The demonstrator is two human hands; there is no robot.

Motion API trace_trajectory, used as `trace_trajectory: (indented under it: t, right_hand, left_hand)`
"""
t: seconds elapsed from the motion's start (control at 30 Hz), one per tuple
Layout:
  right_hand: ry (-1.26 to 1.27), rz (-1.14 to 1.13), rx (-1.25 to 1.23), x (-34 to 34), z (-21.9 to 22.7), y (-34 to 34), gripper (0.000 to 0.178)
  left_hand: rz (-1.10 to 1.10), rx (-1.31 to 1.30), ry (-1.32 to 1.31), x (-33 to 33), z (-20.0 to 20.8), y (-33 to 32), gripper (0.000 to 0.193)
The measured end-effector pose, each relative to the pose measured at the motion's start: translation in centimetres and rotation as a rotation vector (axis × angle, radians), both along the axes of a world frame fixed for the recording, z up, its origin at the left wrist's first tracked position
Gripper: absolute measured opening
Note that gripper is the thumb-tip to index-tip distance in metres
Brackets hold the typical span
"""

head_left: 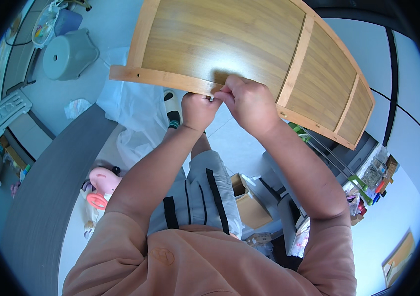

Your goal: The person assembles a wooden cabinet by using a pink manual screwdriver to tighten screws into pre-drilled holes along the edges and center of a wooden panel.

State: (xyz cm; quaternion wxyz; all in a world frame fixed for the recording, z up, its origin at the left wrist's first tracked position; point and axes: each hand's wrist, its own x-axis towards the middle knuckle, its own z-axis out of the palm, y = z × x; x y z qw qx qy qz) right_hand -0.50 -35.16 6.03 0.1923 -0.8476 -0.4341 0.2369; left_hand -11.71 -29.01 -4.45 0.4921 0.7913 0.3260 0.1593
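Observation:
A wooden panel (229,37) with a pale frame and darker inset boards spans the upper middle. One dark hole shows at the left end of its near rail, and a small brassy fitting (283,115) sits farther right along that rail. My left hand (199,111) is closed just below the rail's edge. Thumb and fingers of my right hand (249,103) are pinched together against the same rail, touching my left fingertips. Between the two hands a tiny shiny bit shows, too small to name. My fingers hide most of it.
A grey-green stool (71,55) stands at the far left, near a grey curved board (54,197). Clear plastic sheeting (138,118) lies by my feet. A pink toy (104,182) is left of my legs, an open cardboard box (252,207) right. A cluttered shelf (363,182) lies farther right.

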Motion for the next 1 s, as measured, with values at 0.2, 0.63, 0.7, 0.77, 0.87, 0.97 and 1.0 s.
trace_trajectory:
  t: [0.2, 0.63, 0.7, 0.77, 0.87, 0.97, 1.0]
  right_hand:
    - [0.249, -0.106, 0.033, 0.3, -0.6, -1.0, 0.018]
    - [0.016, -0.169, 0.336, -1.8, -2.1, -2.1, 0.015]
    - [-0.010, -0.154, 0.319, -1.9, -1.9, -1.9, 0.016]
    - [-0.035, -0.139, 0.303, -1.8, -1.7, -1.9, 0.017]
    - [-0.074, -0.055, 0.307, -1.4, -1.7, -2.0, 0.018]
    - [-0.088, -0.021, 0.303, -1.1, -1.2, -1.7, 0.016]
    - [-0.146, 0.061, 0.291, -0.9, -0.9, -1.4, 0.014]
  left_hand:
    - [0.089, 0.090, -0.005, 0.2, -1.1, -1.0, 0.015]
    - [-0.118, 0.151, 0.127, -0.4, -1.4, 0.2, 0.014]
    - [-0.133, 0.143, 0.092, -0.5, -1.4, 0.3, 0.013]
    - [-0.104, 0.175, 0.061, -0.3, -1.5, 0.4, 0.014]
    - [-0.074, 0.219, 0.036, -0.2, -1.5, 0.3, 0.015]
    - [-0.068, 0.210, 0.043, -0.1, -1.4, 0.2, 0.015]
    - [-0.063, 0.195, 0.043, -0.1, -1.4, 0.2, 0.015]
